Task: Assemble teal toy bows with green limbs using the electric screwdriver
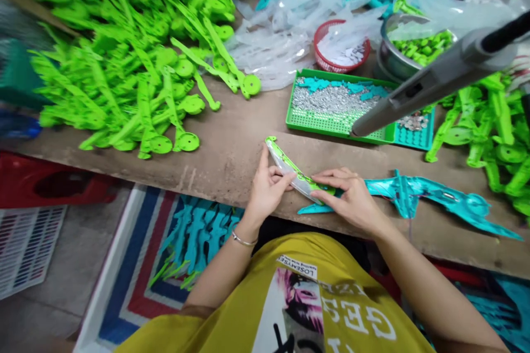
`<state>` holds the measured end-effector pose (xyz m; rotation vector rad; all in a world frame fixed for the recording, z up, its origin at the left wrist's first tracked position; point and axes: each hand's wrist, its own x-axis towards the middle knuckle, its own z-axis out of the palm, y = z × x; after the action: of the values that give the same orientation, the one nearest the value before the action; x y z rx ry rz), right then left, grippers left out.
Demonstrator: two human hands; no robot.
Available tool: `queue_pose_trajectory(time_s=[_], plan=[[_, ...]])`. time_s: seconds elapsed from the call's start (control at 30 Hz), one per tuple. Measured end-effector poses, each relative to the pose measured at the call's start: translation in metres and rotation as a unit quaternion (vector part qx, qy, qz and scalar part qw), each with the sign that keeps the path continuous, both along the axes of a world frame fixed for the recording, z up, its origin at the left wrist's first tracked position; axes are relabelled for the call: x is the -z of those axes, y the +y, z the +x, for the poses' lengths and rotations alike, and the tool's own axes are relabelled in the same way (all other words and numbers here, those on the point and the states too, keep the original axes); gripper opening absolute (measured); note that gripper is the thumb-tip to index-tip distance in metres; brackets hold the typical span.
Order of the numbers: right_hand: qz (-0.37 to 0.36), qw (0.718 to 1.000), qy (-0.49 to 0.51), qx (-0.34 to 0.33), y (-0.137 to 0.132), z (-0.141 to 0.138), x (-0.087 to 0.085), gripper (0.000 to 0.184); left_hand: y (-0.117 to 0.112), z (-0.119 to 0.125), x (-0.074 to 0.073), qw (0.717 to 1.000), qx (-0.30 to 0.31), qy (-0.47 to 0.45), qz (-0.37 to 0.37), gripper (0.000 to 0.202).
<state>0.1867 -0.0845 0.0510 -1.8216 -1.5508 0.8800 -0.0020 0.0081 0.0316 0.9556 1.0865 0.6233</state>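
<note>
My left hand (267, 190) pinches a curved translucent plastic strip (304, 188) and a bright green plastic arm (285, 157) laid along it, index finger stretched toward the far tip. My right hand (351, 198) has its fingers and thumb closed on the near end of the same green arm. Beneath and beyond my right hand, a long turquoise plastic body (439, 190), shaped like a toy bow, lies on the table with its open inner side up and a thin wire showing. Part of it is hidden by the hand.
An electric screwdriver (414, 88) hangs at the right over a green tray (342, 132) of small screws. Heaps of green plastic parts (124, 83) lie left and right. Behind are translucent strips (273, 49), a red basket (321, 55) and a metal bowl (389, 58). The wooden table's front edge (199, 190) is close.
</note>
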Motion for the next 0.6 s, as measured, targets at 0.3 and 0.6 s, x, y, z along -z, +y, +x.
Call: queue_pose_trajectory(time_s=[0.3,0.6], plan=[[0.001,1.000,0.029,-0.001,0.006,0.002,0.010,0.023,0.006,-0.005,-0.006,0.997,0.050,0.052,0.014,0.113],[-0.010,0.999,0.037,0.003,0.011,0.003,0.009,0.018,0.015,-0.008,-0.010,0.991,0.110,0.081,0.011,0.108]])
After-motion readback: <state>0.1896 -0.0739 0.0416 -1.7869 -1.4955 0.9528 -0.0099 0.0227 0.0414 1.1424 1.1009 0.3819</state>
